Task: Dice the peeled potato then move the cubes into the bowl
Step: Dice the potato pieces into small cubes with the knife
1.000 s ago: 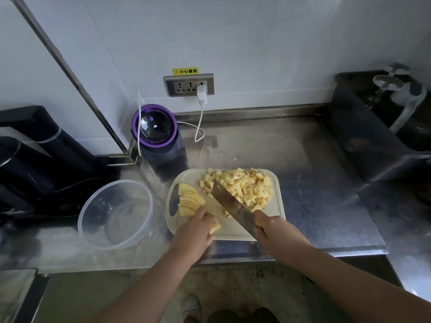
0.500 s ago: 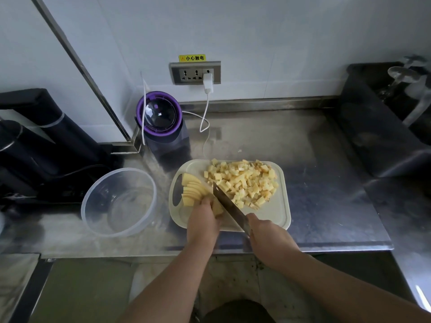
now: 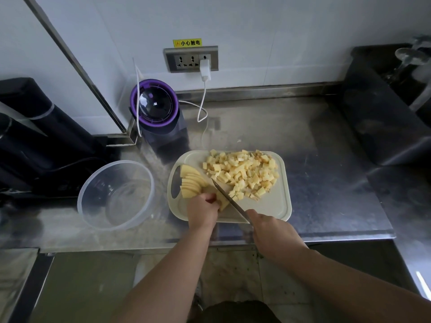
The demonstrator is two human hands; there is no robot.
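Left grip (image 3: 203, 212) grasps potato slices (image 3: 190, 183), steadying them; right grip (image 3: 270, 231) clenches knife (image 3: 229, 199) for dicing; bowl (image 3: 80, 202) at 9 o'clock of cutting board (image 3: 277, 206) awaits cubes (image 3: 245, 171).

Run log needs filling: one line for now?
dicing | left hand holds slices on board | right hand grips knife | cubes piled on board | bowl empty

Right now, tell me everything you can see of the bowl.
The bowl is round, clear and plastic-looking, with a wide rim. It stands upright and empty on the steel counter, left of the cutting board, with a gap between them. Only the counter touches it.
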